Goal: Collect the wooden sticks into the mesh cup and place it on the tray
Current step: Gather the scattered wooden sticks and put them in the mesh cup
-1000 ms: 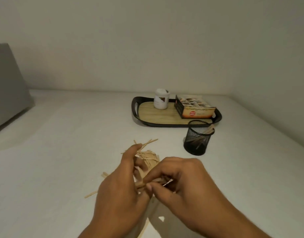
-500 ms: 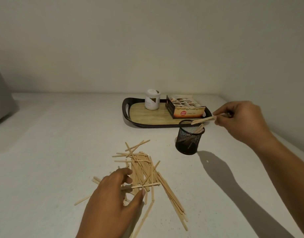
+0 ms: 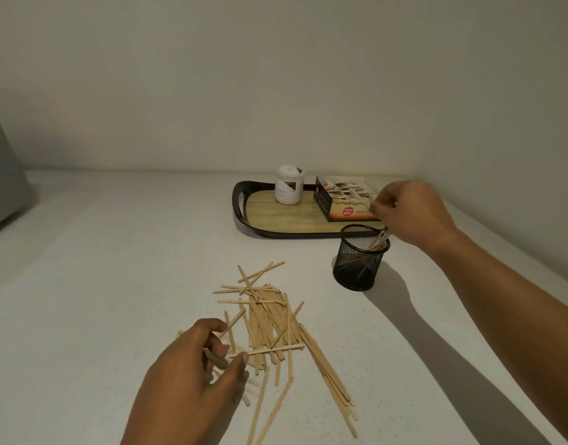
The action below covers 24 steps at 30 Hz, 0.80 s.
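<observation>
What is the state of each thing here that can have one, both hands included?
wooden sticks: most lie in a loose pile on the table.
tray: holds a jar and a box.
mesh cup: upright on the table, off the tray, some sticks inside.
left hand: grip curled on sticks at the pile.
right hand: pinches, it seems, sticks above the cup.

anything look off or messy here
Only the unfinished job: most sticks lie criss-crossed in a loose heap on the table, with a few in the cup, which stands in front of the tray, not on it. Nothing looks spilled or broken.
</observation>
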Available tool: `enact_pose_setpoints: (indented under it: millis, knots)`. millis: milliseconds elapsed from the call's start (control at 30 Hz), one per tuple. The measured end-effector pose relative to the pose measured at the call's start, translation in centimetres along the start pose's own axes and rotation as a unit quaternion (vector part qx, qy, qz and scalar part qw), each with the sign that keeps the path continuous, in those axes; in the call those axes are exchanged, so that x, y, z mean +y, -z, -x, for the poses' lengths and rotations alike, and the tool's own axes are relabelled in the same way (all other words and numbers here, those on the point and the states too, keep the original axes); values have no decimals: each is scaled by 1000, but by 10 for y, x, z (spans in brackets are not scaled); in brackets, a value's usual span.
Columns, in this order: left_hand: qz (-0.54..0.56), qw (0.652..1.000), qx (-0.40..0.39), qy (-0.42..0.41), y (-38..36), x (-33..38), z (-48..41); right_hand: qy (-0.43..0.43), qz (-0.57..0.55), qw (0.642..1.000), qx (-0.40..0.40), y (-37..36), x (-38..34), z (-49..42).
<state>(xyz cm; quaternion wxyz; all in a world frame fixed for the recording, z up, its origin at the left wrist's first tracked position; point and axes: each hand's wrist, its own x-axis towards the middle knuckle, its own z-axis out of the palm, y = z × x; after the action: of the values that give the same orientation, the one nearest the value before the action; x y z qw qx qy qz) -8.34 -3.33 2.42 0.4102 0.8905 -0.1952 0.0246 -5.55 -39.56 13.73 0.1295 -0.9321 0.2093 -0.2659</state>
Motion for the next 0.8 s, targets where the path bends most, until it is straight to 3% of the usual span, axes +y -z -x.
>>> enact_pose_setpoints:
  millis: [100, 267, 333, 533, 800]
  knots:
    - [-4, 1000, -2, 1, 0, -3, -3, 21, -52, 998, 27, -7, -20, 24]
    - [-25, 1000, -12, -3, -2, -3, -8, 30, -43, 983, -174, -54, -56, 91]
    - [-42, 999, -26, -8, -2, -5, -12, 21, -19, 976, -214, -74, -68, 111]
    - [-67, 997, -29, -27, 1, -5, -24, 6, 41, 975, -219, -107, -91, 132]
    - [-70, 997, -31, -24, 7, -11, -28, -14, -18, 979, -203, -104, -90, 131]
